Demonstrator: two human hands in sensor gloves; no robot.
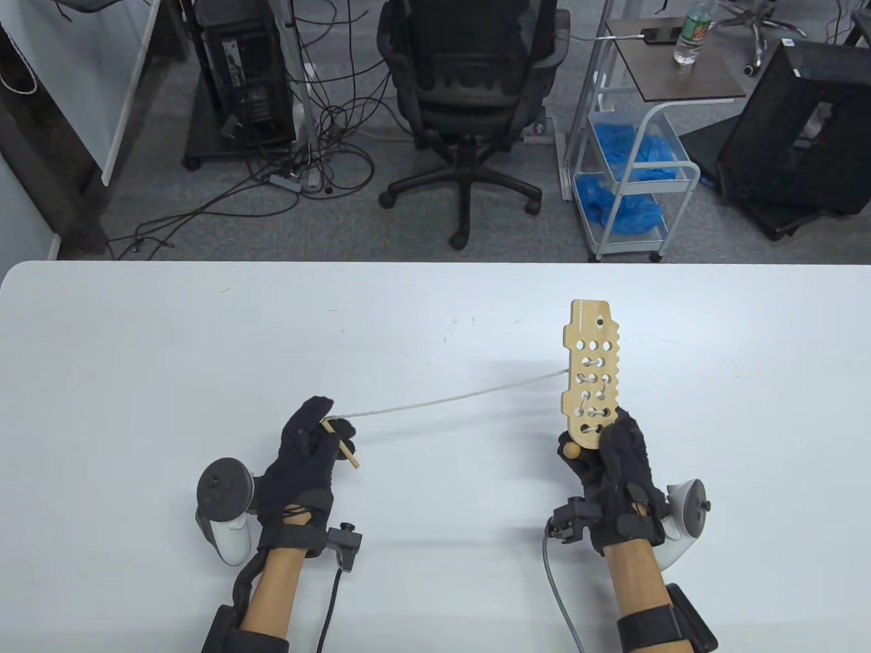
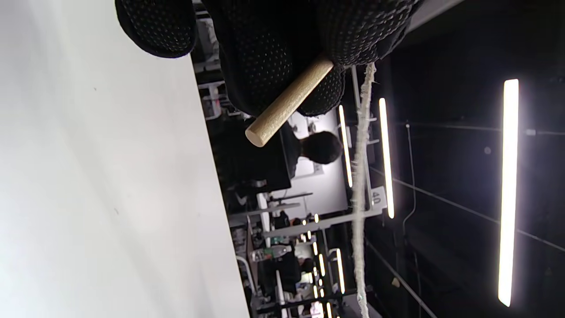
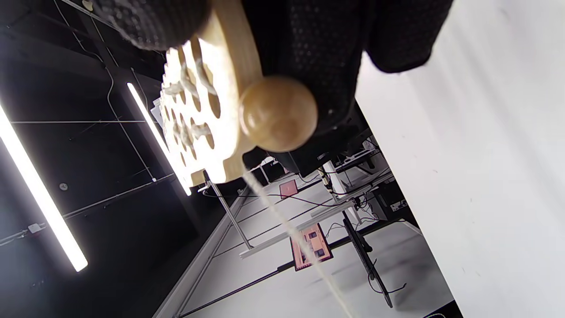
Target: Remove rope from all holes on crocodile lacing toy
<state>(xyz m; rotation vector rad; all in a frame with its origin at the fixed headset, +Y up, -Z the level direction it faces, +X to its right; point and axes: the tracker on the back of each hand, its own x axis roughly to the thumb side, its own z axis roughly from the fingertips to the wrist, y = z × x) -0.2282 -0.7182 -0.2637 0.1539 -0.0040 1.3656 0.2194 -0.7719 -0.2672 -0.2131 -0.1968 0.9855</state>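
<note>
My right hand (image 1: pixel 616 452) grips the lower end of the wooden crocodile lacing board (image 1: pixel 592 371) and holds it upright above the table. The board (image 3: pixel 207 119) has many holes; the rope is laced through several holes in its lower half. A round wooden bead (image 3: pixel 278 113) sits at the board's bottom by my fingers. The grey rope (image 1: pixel 449 396) runs taut from the board's left side to my left hand (image 1: pixel 316 435), which pinches the wooden needle stick (image 1: pixel 340 445) on the rope's end. In the left wrist view the stick (image 2: pixel 289 102) and rope (image 2: pixel 359 185) show below my fingers.
The white table (image 1: pixel 170 354) spans the view. Beyond its far edge stand an office chair (image 1: pixel 469 88), a computer tower (image 1: pixel 245 75) with cables, and a cart (image 1: pixel 636 177) with blue bags.
</note>
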